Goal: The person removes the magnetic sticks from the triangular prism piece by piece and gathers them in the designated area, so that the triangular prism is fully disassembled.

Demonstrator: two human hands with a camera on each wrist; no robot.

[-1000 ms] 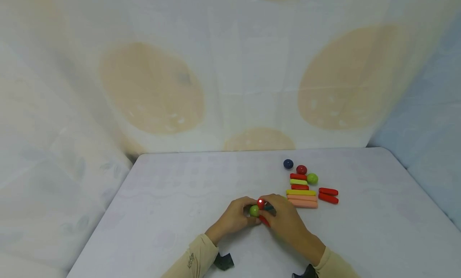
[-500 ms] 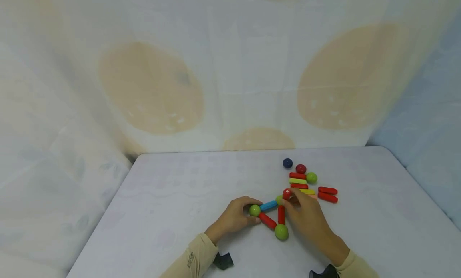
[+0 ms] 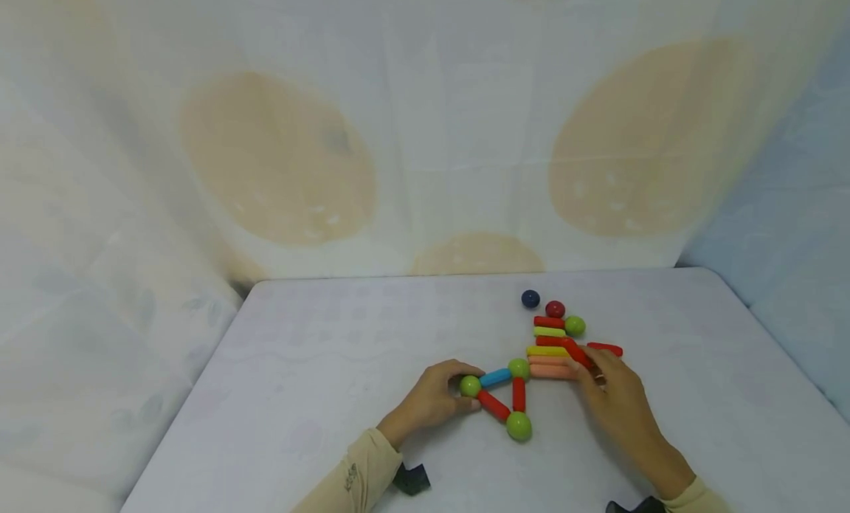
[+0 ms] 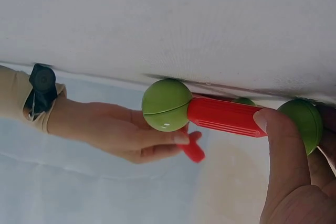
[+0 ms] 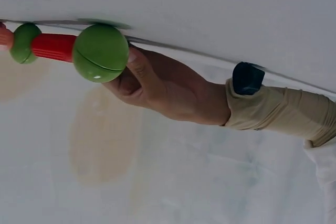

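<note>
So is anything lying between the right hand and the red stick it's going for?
No. The right hand already has its fingertips on the red stick beside the stacked sticks, with nothing in between. The left hand rests at the triangle's green ball.

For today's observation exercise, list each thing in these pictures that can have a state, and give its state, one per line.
Triangle: closed, flat on the table, three green balls joined by a blue and two red rods.
Left hand: fingers curled round the triangle's left green ball.
Right hand: pinches a red rod, lifted off the pile.
Spare rods: stacked side by side, unjoined.
Blue ball: loose, apart.
</note>
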